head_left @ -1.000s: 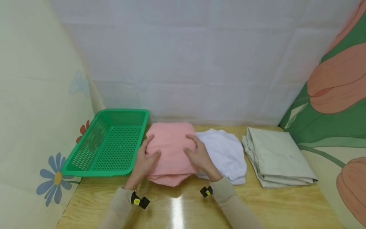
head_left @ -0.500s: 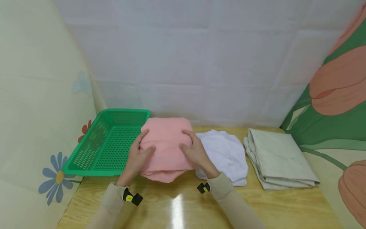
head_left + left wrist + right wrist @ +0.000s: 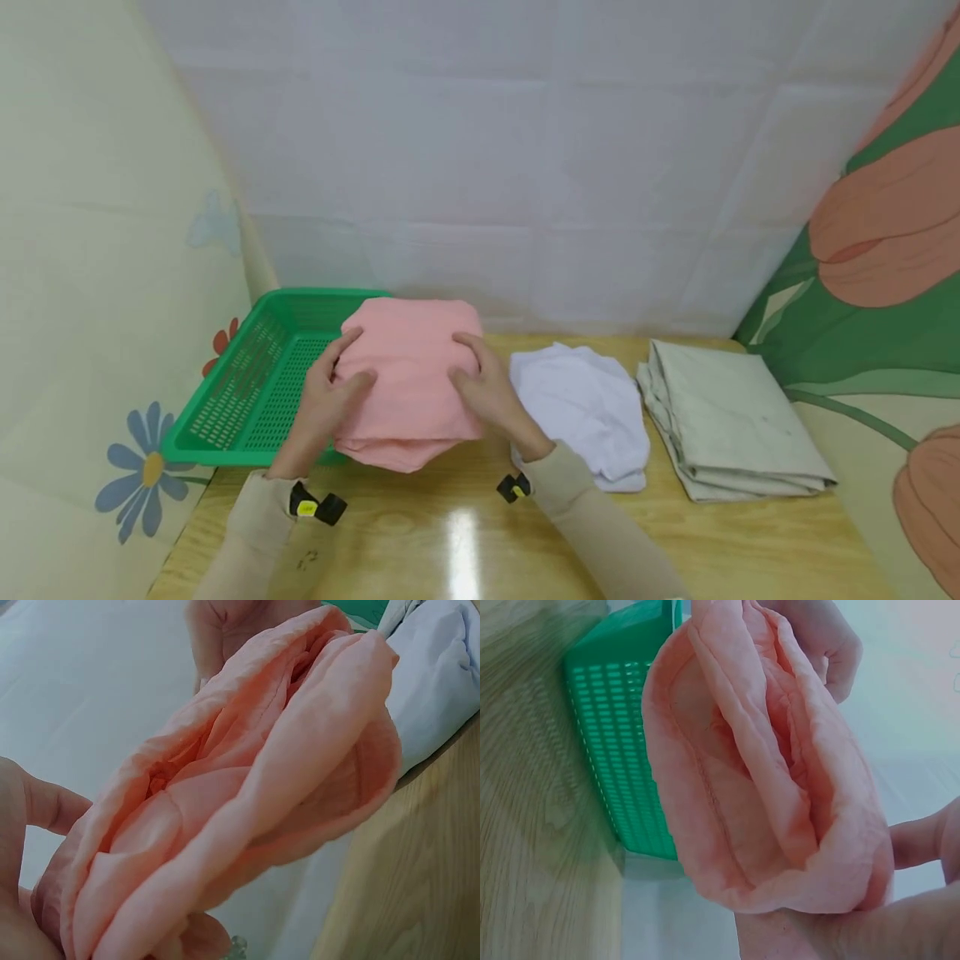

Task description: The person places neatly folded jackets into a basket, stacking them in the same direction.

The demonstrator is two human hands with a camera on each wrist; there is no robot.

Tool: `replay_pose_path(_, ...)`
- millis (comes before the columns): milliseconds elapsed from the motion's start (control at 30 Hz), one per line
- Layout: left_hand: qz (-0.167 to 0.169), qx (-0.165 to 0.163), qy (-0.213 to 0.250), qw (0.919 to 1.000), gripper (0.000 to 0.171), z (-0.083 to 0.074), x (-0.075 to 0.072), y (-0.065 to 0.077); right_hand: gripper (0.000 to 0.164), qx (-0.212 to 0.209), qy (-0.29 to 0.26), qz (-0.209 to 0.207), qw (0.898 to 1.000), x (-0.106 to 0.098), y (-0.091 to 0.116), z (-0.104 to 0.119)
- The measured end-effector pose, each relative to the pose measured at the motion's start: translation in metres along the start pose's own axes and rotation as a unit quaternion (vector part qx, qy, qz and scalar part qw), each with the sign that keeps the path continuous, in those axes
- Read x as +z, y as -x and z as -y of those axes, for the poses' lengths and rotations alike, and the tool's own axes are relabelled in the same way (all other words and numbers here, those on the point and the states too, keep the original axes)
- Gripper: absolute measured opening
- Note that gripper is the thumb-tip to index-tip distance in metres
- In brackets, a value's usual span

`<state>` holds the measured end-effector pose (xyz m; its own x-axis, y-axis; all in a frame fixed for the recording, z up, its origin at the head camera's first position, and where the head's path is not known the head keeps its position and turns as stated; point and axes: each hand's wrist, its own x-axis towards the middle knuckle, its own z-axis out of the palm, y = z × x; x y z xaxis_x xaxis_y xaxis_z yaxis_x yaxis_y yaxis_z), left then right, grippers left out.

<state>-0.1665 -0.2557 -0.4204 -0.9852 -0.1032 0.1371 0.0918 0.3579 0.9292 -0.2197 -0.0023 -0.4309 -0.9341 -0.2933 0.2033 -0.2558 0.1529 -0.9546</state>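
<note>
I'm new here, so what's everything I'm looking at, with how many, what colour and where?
Folded cloth: 1, pink, held between both hands, overlapping the basket's right side in the head view
Basket: 1, green, on the table's left
Crumpled cloth: 1, white, on the table, right of the pink one
Folded sheet: 1, pale grey, farthest right on the table
Table: 1, light wood, underneath
Back sheet: 1, whitish, behind the table
Floral hangings: 2, cream with coloured flowers, left and right
Wrist straps: 2, black and yellow, one per wrist
Sleeves: 2, beige, on both arms
Left hand: 1, gripping the pink cloth's left side
Right hand: 1, gripping its right side
</note>
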Motion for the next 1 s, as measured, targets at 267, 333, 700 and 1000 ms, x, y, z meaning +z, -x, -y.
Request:
replay_pose_path(267,-0.015,0.0,-0.023,0.9996,0.067,0.004,-0.021,-0.004,0.057,0.0,0.017,0.024,1.0,0.017,-0.007,0.008)
replay_pose_path(333,-0.016,0.0,-0.021,0.9997,0.067,0.004,-0.026,-0.004,0.058,0.0,0.015,0.03,0.999,0.021,-0.009,0.011)
replay_pose_path(700,-0.035,-0.008,-0.032,0.9989,0.066,0.005,-0.05,-0.009,0.057,0.002,0.016,0.047,0.999,0.038,-0.02,0.025)
replay_pose_path(1000,-0.028,-0.018,-0.037,0.9987,0.064,0.01,-0.074,-0.017,0.058,0.017,0.002,0.053,0.998,0.055,-0.029,0.037)
